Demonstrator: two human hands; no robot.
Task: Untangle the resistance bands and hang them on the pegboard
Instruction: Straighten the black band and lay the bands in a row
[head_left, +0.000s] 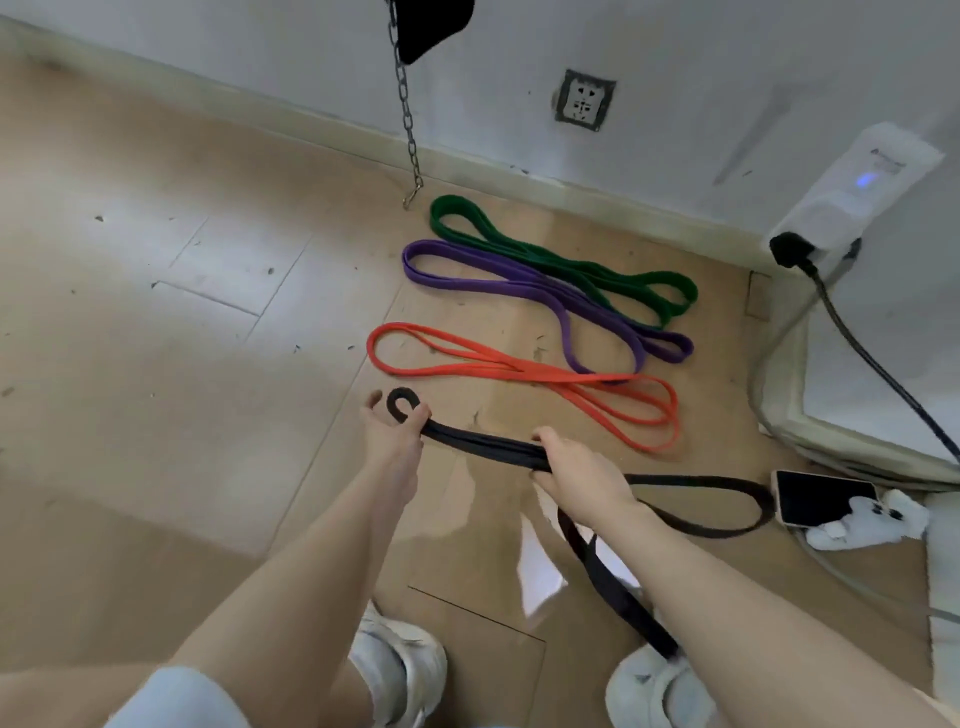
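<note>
Head view, both hands on the black band (483, 446). Left hand (390, 434) pinches it near one end, thumb & fingers curled round the strap, w/ a small curled loop of band sticking up just beyond the fingers. Right hand (576, 475) grips the bunched middle, fingers wrapped over the gathered strands. Between the hands the band runs taut-ish, several layers pressed together. Past the right hand it splits: one long loop trails on the floor (156, 312) toward the phone (826, 496), another strand drops down toward the person's right shoe (649, 686). Left shoe (405, 670) is below the left forearm.

Beyond the black band, away from the person, three more bands lie flat on the floor in rough rows, each folded into long loops: orange band (519, 371) nearest, then purple band (545, 293), then green band (561, 262) closest to the wall (675, 78). Purple overlaps green partway & its far end crosses over the orange one.

Beyond the green band a chain (408, 119) hangs down, hook end just above the floor. Wall socket (584, 100) is on the wall past the green band. To the side of the bands: white device (857, 192) w/ a blue light, black cable (883, 374) plugged in. Phone lies face up beside a white game controller (872, 519). No containers seen.
</note>
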